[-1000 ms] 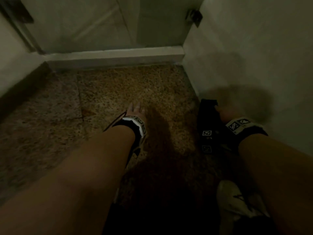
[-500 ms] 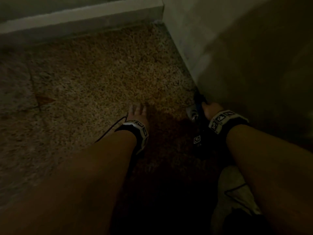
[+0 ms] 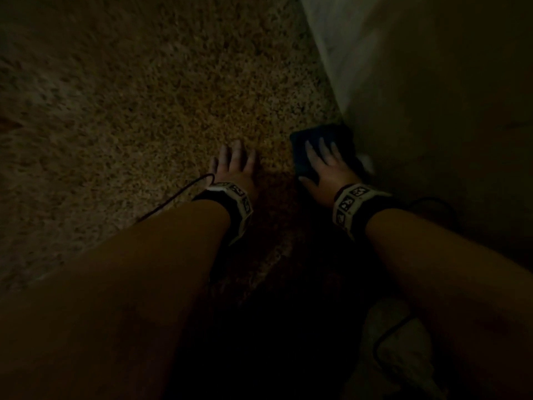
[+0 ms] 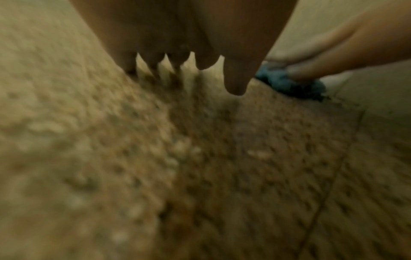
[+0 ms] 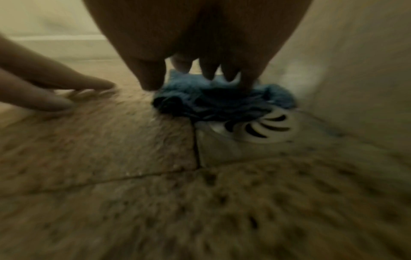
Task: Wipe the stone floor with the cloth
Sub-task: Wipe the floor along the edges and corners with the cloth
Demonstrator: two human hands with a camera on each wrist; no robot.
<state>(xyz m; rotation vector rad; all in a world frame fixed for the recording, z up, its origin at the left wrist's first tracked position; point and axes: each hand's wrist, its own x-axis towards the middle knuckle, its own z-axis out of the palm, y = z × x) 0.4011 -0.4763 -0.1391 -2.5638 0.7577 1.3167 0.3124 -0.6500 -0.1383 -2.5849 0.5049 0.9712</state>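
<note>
Floor drain (image 5: 253, 126) beside cloth (image 5: 222, 103): right-wrist view only.

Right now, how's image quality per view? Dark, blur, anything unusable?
Head view: very dim, forearm shadows blacken the lower middle; right hand on the cloth and left hand on the floor still read. Left wrist view: brighter, floor heavily smeared. Right wrist view: edges blurred, cloth and drain legible.
</note>
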